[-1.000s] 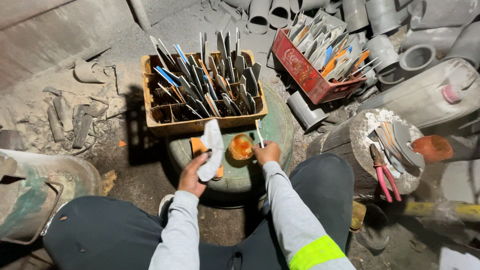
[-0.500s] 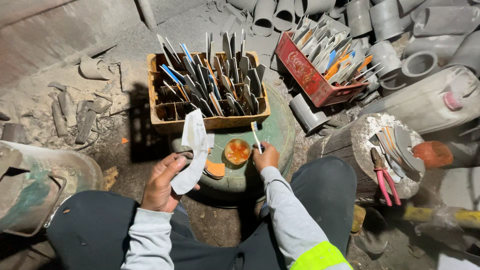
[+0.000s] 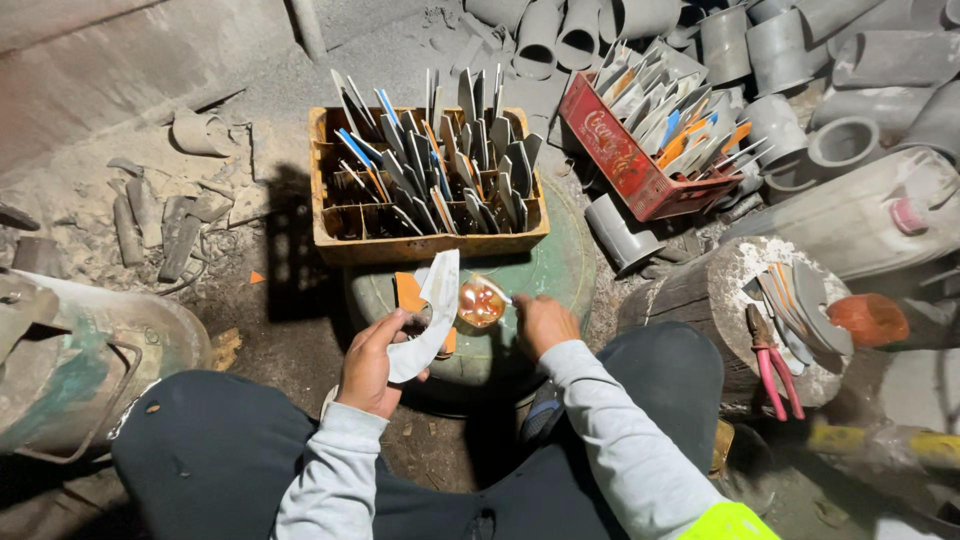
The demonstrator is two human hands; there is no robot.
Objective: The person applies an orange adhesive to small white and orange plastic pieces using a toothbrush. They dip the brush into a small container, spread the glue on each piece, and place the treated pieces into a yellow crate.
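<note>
My left hand [image 3: 372,362] grips a curved white blade-shaped piece [image 3: 430,315] by its lower end, holding it upright above my left knee. My right hand [image 3: 545,322] is closed on a thin stick whose tip rests in a small round tin of orange-brown liquid [image 3: 481,301]. The tin sits on a green round drum top [image 3: 560,280] between my knees. Just beyond it stands a yellow-orange crate [image 3: 430,243] packed with several upright grey, blue and orange blade pieces.
A red crate [image 3: 622,165] of similar pieces lies at the upper right among grey pipe sections [image 3: 840,145]. A stump [image 3: 720,300] to the right carries more blades and red-handled pliers [image 3: 769,365]. A rusty green metal drum [image 3: 90,350] stands on the left.
My left hand has drawn the white piece down and back toward me, then turned it upright beside the tin. My right hand has stayed at the tin with the stick.
</note>
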